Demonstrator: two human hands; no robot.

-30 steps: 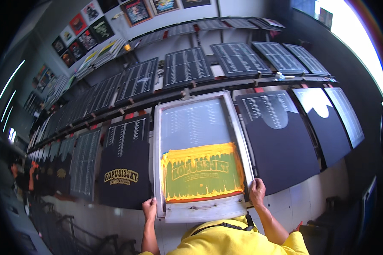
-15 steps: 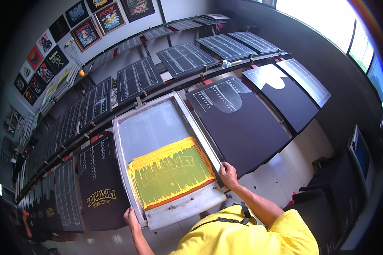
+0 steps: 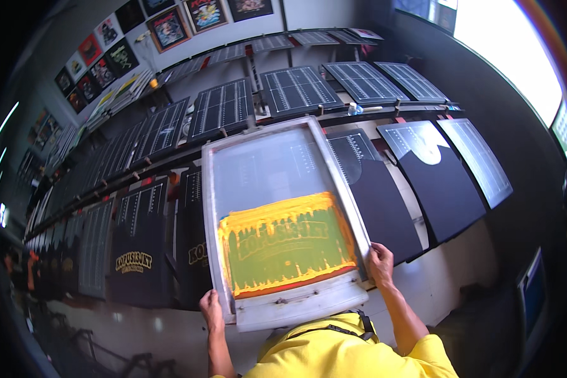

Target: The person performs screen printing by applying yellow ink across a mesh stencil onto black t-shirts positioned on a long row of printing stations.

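Note:
A silkscreen printing frame (image 3: 211, 189) with a pale metal rim lies tilted in front of me. Its lower mesh carries thick yellow ink (image 3: 277, 211) around a green lettered area. My left hand (image 3: 212, 307) is closed on the frame's near left corner. On the right side rail, near its lower end, my right hand (image 3: 381, 264) grips with wrapped fingers. A wide whitish bar (image 3: 302, 309) with small bolts and a reddish edge, which looks like a squeegee, lies across the frame's near end. The frame partly covers a black shirt (image 3: 197, 277) with yellow print to its left.
Black shirts lie on boards to the right (image 3: 384, 205) and far right (image 3: 441, 179). A printed black shirt (image 3: 133, 258) is at left. Rows of gridded boards (image 3: 299, 88) stand behind a long rail. A monitor (image 3: 533, 302) is at lower right.
The frame has moved right in both my hands, overlapping the neighbouring black shirt. Another yellow print now shows beside its left rail. My view has also shifted.

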